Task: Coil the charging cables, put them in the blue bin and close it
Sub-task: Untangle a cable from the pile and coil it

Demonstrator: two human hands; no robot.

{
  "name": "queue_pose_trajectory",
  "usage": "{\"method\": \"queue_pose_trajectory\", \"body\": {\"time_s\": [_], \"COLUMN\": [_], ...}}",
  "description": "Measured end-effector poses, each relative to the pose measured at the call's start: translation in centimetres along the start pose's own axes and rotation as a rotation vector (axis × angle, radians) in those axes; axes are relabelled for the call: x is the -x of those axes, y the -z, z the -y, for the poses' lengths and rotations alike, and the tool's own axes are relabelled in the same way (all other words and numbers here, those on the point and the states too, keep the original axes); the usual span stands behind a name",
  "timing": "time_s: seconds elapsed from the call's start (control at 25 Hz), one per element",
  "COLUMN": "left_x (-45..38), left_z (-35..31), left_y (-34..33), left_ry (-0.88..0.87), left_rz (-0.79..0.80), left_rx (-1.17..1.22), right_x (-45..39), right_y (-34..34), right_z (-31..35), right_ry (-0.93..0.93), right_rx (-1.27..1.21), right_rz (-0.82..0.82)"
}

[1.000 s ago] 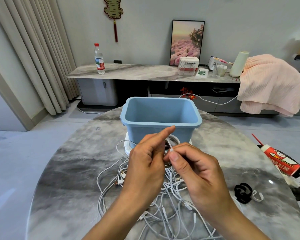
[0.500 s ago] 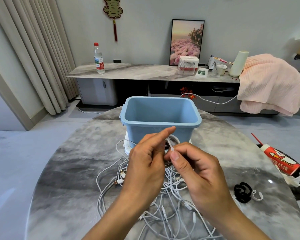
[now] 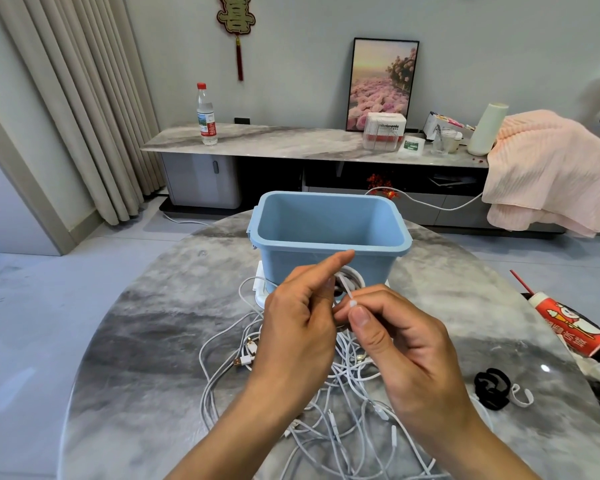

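Charging cables: thin, round-section white cords with small rectangular plugs, lying in a loose tangle on the near half of the table, under and around my hands. One cable is raised from the heap. My left hand has its lower fingers curled round a small coil of it, index finger extended straight toward the bin. My right hand pinches the cable's white tip between thumb and forefinger, the remaining fingers curled in. The two hands almost touch, just in front of the bin.

Blue bin: smooth matte plastic, rectangular with rounded corners and a flared rim, open at the top. It stands upright at the middle of the table on a flat white piece, possibly its lid; I cannot tell.

Table: round, glossy, grey marble-patterned. Near its right edge lie a black coiled band with a white hook-shaped clip just beside it, and a red printed carton tipped on its side.
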State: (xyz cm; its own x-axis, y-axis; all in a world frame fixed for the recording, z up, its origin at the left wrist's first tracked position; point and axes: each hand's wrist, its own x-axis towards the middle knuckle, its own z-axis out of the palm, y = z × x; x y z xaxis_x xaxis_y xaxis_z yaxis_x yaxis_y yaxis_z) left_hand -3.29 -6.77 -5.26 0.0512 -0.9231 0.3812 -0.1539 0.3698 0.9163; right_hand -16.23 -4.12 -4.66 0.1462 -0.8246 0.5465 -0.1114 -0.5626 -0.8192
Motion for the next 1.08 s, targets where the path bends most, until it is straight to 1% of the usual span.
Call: {"method": "queue_pose_trajectory", "body": {"time_s": [0.28, 0.68, 0.84, 0.96, 1.08], "left_x": [0.11, 0.24, 0.43, 0.5, 0.56], "left_z": [0.04, -0.34, -0.8, -0.7, -0.53], "left_y": [-0.07, -0.09, -0.34, -0.4, -0.42], "left_ry": [-0.019, -0.033, -0.045, -0.108, -0.149], "left_rz": [-0.006, 0.001, 0.037, 0.032, 0.037], "left_rx": [-0.01, 0.002, 0.042, -0.023, -0.093], "right_x": [0.04, -0.05, 0.0, -0.04, -0.34], "right_y": [-0.03, -0.11, -0.18, -0.13, 0.36], "right_z": [-0.17, 0.03, 0.1, 0.08, 0.39], "right_ry": [-0.037, -0.075, -0.082, -0.097, -0.022], "right_rx": [-0.02, 0.032, 0.06, 0.0, 0.065], "right_rz": [-0.013, -0.02, -0.071, -0.146, -0.187]}}
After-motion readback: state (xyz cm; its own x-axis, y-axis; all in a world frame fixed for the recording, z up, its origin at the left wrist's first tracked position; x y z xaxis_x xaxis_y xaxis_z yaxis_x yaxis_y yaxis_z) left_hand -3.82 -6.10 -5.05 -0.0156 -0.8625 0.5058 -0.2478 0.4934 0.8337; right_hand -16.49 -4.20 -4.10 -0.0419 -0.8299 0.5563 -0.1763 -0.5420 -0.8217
